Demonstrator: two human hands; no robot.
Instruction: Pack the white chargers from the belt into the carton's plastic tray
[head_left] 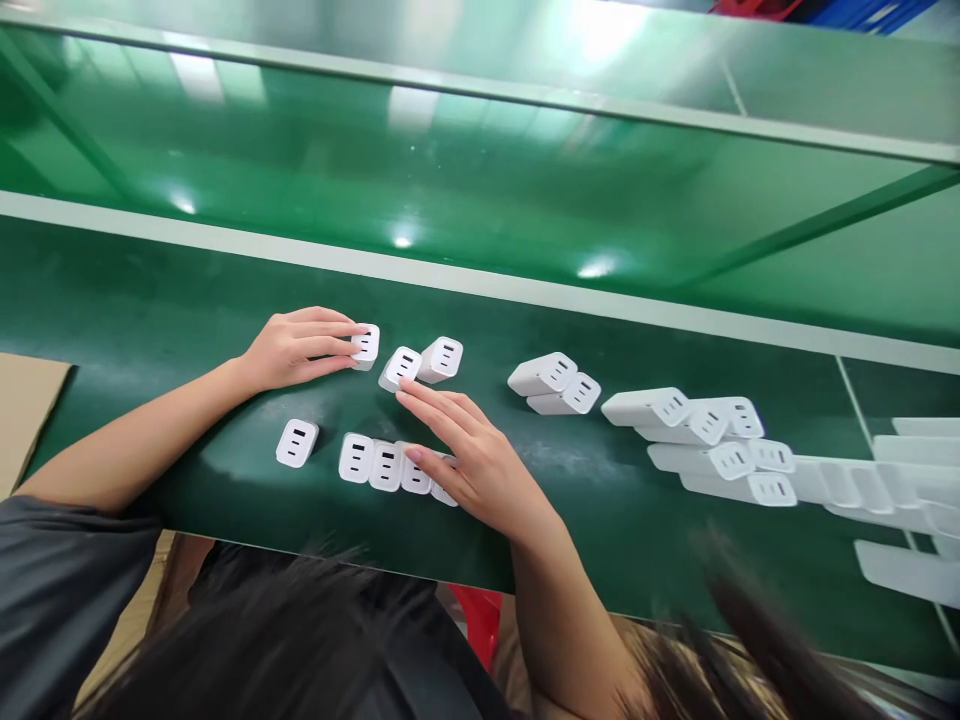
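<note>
My left hand [311, 348] has its fingers and thumb against a white USB wall charger [367, 349], whose port face points up. The fingertips cover part of that face. My right hand [472, 450] stretches its fingers out, and the fingertips touch the lower edge of a tilted charger [400, 368]. Its thumb reaches over a row of several upright chargers [385, 467], hiding part of the right end. Just behind the tilted one leans another charger [444, 358]. A single charger [297, 443] stands apart, in front of my left forearm.
Two chargers [551, 376] lie side by side right of centre on the green table [592, 530]. Farther right are several more chargers [705, 425] and a stack of white casings [900, 490]. A green panel with a shelf [480, 180] runs along the back. Cardboard [30, 400] sits at far left.
</note>
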